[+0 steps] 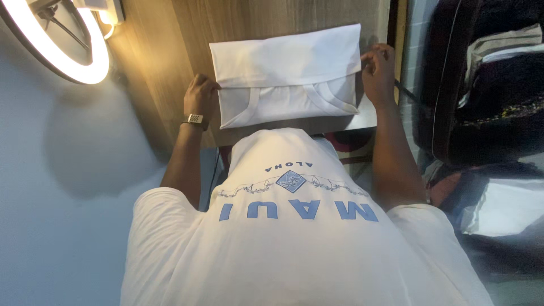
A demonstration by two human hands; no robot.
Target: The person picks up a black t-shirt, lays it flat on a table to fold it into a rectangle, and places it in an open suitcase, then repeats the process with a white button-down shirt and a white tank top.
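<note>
From the head camera we look straight down over our own chest, where a white T-shirt with blue lettering (294,226) fills the lower half of the view. Beyond it lies a wooden table (164,62), and on the table rests a white folded garment (286,73), spread flat with its upper part folded down over the lower one, so that a long fold edge runs across its middle. Curved seams show on the lower part, near the edge of the table closest to us.

Our left hand (201,96) sits at the left edge of the garment, just where the fold edge ends. Its fingers are curled in and pinch the cloth there; a metal wristwatch (195,119) circles the wrist below it. Our right hand (378,67) is at the right edge of the garment, near its upper corner, the fingers bent and closed on the fabric's edge. Both hands hold the same piece of cloth, one at each side, well apart from one another.

At the upper left a lit ring lamp (68,51) glows beside the table, casting a warm light on the wood. To the right of the table a heap of dark clothes and bags (487,85) is piled up, with a pale cloth (504,207) lower down among it.
</note>
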